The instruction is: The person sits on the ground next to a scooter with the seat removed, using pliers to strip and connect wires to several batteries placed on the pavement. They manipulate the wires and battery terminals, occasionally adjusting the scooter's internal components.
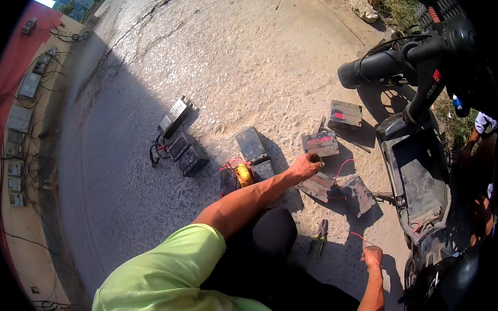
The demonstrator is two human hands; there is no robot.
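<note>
The person wears a plain light-green shirt point(158, 266), bright yellowish where sun falls on it, with soft creases running over the shoulder and back. Its left sleeve point(196, 245) is short and loose, with a curved hem near the elbow. Below are black trousers point(276, 230), rounded smoothly over the knee, their folds mostly lost in darkness. Both forearms are bare, as are the left hand point(305, 166) and right hand point(371, 255).
</note>
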